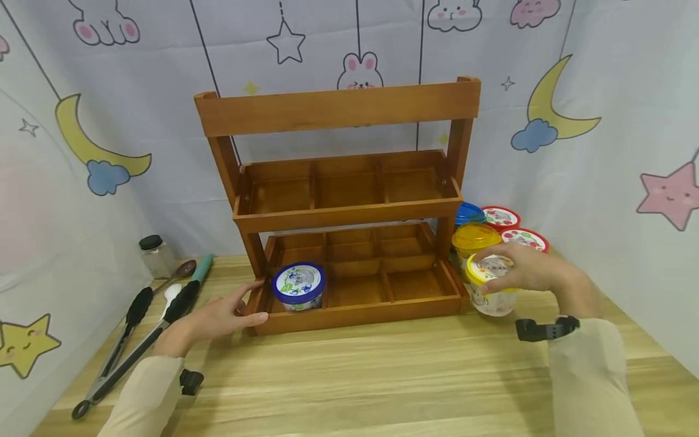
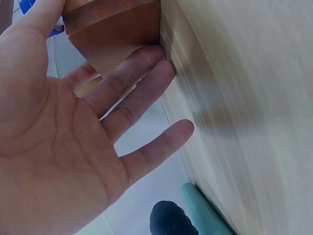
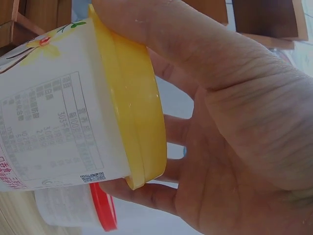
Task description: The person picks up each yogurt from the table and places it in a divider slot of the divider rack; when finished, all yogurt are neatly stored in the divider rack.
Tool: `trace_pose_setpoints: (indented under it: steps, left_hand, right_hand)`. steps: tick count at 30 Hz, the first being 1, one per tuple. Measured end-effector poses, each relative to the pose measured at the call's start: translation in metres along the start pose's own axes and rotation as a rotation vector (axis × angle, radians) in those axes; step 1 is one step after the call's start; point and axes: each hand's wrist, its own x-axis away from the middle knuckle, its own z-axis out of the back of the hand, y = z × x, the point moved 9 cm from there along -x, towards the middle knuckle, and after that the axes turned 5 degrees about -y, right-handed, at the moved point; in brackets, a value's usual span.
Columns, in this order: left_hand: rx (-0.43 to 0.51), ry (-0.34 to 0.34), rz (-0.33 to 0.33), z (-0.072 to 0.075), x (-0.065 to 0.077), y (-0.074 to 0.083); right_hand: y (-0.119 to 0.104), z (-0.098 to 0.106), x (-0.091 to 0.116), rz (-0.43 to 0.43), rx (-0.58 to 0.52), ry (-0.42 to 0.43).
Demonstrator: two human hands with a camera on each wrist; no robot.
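At the left end of a two-tier brown wooden rack (image 1: 349,211), my left hand (image 1: 218,317) touches the lower tier's corner. Its thumb lies at the front and its fairly straight fingers (image 2: 139,98) reach along the end wall. Just beside it, a blue-lidded paper tub (image 1: 298,286) sits upright in the lower tier's front left compartment. To the right of the rack, my right hand (image 1: 526,270) grips a white tub with a yellow lid (image 1: 494,301), thumb and fingers round the lid's rim. Whether that tub's base touches the table cannot be told.
Behind the held tub stand another yellow-lidded tub (image 1: 474,238), a blue-lidded one (image 1: 468,213) and red-lidded tubs (image 1: 525,240). On the left lie tongs (image 1: 177,311), a brown spoon (image 1: 185,269) and a white spoon (image 1: 172,295), near a black-capped jar (image 1: 158,260).
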Motion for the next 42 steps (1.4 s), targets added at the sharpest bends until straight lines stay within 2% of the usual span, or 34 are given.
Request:
trace_pose_setpoints:
  steps: [5,15,21,28,42]
  left_hand:
    - [-0.020,0.009,0.004,0.000,-0.001,0.000]
    - [-0.041,0.015,0.013,0.002,-0.003,0.000]
    - [-0.049,0.016,0.021,0.001,-0.002,0.000]
    - [-0.052,0.015,0.025,0.001,-0.001,0.000]
    - [-0.046,0.020,0.018,0.002,0.000,0.002]
  right_hand:
    - [-0.004,-0.002,-0.001,-0.009,-0.009,-0.011]
    - [-0.015,0.003,-0.002,0.009,0.035,0.023]
    - [-0.033,0.005,-0.005,0.044,0.051,0.046]
    - [-0.047,0.006,-0.012,0.022,0.111,0.095]
    - [-0.068,-0.003,-0.038,0.021,0.055,0.186]
